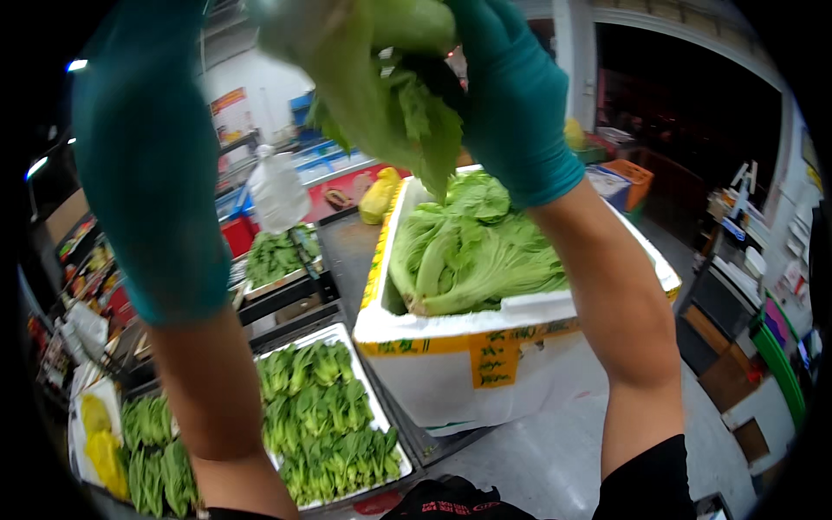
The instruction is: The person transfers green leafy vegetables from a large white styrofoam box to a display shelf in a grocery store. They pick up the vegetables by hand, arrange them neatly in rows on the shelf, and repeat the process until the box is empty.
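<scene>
Both hands wear teal gloves and are raised near the camera. My right hand (520, 110) is at a leafy green vegetable (390, 110) at the top of the view, its fingers closed against the stalk side. My left hand (149, 149) is blurred at the upper left, its fingers cut off by the picture's edge, so its hold cannot be made out. Below the raised vegetable stands a white foam box (468, 325) with yellow tape bearing writing. Large leafy mustard-type greens (474, 253) fill it, their pale stalks towards me.
A white tray of small bok choy (325, 416) lies at lower left, with more leafy greens (149, 422) beside it. Another tray of greens (276, 257) sits farther back. A yellow bag (379, 196) and a white plastic bag (279, 192) are behind; an orange crate (629, 182) stands right.
</scene>
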Tool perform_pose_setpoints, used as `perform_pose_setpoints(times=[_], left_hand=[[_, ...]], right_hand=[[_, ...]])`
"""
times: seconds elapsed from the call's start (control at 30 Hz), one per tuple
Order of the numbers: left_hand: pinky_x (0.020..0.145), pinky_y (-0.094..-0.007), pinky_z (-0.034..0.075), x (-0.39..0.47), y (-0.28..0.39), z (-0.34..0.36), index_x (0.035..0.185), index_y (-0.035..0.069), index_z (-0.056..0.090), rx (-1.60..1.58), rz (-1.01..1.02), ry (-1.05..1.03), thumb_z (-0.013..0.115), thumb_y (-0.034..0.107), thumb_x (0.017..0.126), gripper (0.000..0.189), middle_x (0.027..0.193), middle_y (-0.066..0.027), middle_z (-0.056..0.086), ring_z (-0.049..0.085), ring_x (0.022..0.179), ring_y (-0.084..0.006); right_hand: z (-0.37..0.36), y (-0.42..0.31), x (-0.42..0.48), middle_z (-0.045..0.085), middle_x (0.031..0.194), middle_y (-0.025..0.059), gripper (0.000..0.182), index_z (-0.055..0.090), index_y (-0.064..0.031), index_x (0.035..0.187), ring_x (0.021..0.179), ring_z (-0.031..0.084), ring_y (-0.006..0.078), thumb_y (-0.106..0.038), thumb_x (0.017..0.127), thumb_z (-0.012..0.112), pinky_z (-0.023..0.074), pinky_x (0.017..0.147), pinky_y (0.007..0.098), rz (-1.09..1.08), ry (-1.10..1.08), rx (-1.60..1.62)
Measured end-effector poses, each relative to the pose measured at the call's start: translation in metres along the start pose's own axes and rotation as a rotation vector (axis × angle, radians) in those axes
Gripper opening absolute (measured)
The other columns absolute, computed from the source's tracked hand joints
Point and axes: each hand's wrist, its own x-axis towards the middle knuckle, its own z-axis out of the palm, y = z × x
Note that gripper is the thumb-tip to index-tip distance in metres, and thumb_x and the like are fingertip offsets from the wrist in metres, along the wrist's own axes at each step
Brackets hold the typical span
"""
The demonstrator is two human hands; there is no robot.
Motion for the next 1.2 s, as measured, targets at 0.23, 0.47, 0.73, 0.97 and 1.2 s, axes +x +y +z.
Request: perform_pose_setpoints(times=[0.23, 0.47, 0.73, 0.97, 1.2], left_hand=[[0.104, -0.0577, 0.032, -0.147, 0.186, -0.107, 0.147, 0.015, 0.026, -1.109, -1.359, 0.315, 0.040, 0.055, 0.092, 0.069, 0.143, -0.0124, 0.039, 0.036, 0.131, -0.0332], [0.103, -0.0512, 0.036, -0.229, 0.298, -0.234, 0.139, 0.013, 0.040, -0.357, -1.526, 0.300, 0.056, 0.043, 0.088, 0.061, 0.137, -0.0103, 0.046, 0.046, 0.124, -0.0295], [0.103, -0.0422, 0.040, -0.273, 0.387, -0.438, 0.140, 0.009, 0.038, -0.572, -1.653, 1.244, 0.056, 0.041, 0.088, 0.064, 0.135, -0.0113, 0.049, 0.049, 0.121, -0.0289], [0.103, -0.0374, 0.039, -0.266, 0.392, -0.560, 0.148, 0.012, 0.022, 0.041, -1.569, 0.905, 0.061, 0.032, 0.088, 0.074, 0.146, -0.0086, 0.035, 0.043, 0.128, -0.0241], [0.104, -0.0372, 0.036, -0.347, 0.413, -0.694, 0.142, 0.007, 0.033, -0.036, -1.797, 1.117, 0.054, 0.029, 0.095, 0.057, 0.139, -0.0076, 0.044, 0.044, 0.125, -0.0222]], right_hand=[[-0.019, -0.188, -0.013, 0.057, 0.104, 0.0099, 0.049, 0.051, -0.0045, 0.122, 0.067, 0.056, 0.0194, -0.014, 0.075, 0.057, 0.0477, 0.049, 0.0307, 0.031, -0.209, 0.388], [-0.060, -0.368, -0.048, 0.060, 0.110, 0.0149, 0.053, 0.053, -0.0007, 0.122, 0.081, 0.063, 0.0266, -0.012, 0.071, 0.062, 0.0537, 0.059, 0.0339, 0.022, -0.462, 0.986], [-0.126, -0.534, -0.029, 0.037, 0.141, 0.0163, 0.065, 0.031, -0.0017, 0.140, 0.127, 0.041, 0.0279, -0.016, 0.085, 0.062, 0.0360, 0.103, 0.0379, 1.208, -0.745, 2.038], [-0.140, -0.711, -0.003, 0.042, 0.139, 0.0110, 0.051, 0.031, -0.0016, 0.141, 0.124, 0.042, 0.0219, -0.010, 0.094, 0.051, 0.0330, 0.105, 0.0361, 1.979, -0.650, 1.846], [-0.073, -0.858, -0.003, 0.045, 0.135, 0.0122, 0.061, 0.028, -0.0009, 0.142, 0.119, 0.046, 0.0203, -0.005, 0.090, 0.058, 0.0365, 0.101, 0.0320, 1.980, -0.630, 1.775]])
